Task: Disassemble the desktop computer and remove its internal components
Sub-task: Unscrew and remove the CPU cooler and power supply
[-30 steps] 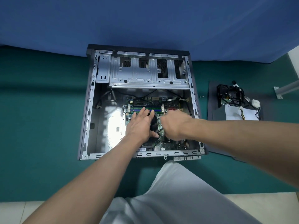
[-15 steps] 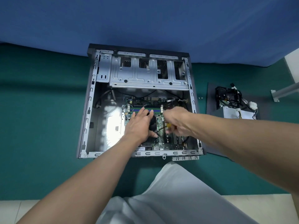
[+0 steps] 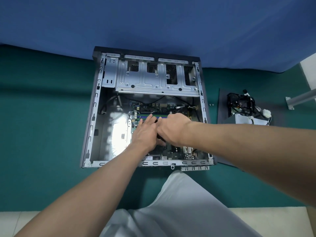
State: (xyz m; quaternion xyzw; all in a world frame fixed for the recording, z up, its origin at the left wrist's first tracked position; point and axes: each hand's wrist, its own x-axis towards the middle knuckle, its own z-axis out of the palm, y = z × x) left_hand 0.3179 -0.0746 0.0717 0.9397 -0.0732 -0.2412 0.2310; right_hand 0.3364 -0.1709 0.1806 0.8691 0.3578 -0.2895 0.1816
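Note:
The open desktop case (image 3: 93, 117) lies flat on a green mat, its green motherboard (image 3: 172, 149) still inside. My left hand (image 3: 145, 134) rests with straight fingers on the black CPU cooler (image 3: 156, 150), which is mostly hidden under both hands. My right hand (image 3: 172, 129) sits right beside it, fingers curled round a dark screwdriver handle (image 3: 160, 138) over the cooler; the tip is hidden. Blue and green memory slots (image 3: 145, 115) show just beyond my fingertips.
A silver drive cage (image 3: 153, 81) fills the far end of the case. To the right, a removed power supply (image 3: 246, 118) with tangled cables sits on a dark panel (image 3: 222, 142); two small screws (image 3: 211, 104) lie nearby. My knee in white cloth (image 3: 179, 202) is below.
My right hand has moved left and now lies against my left hand over the cooler; the yellow part of the tool seen earlier is now covered. The left hand has stayed in place.

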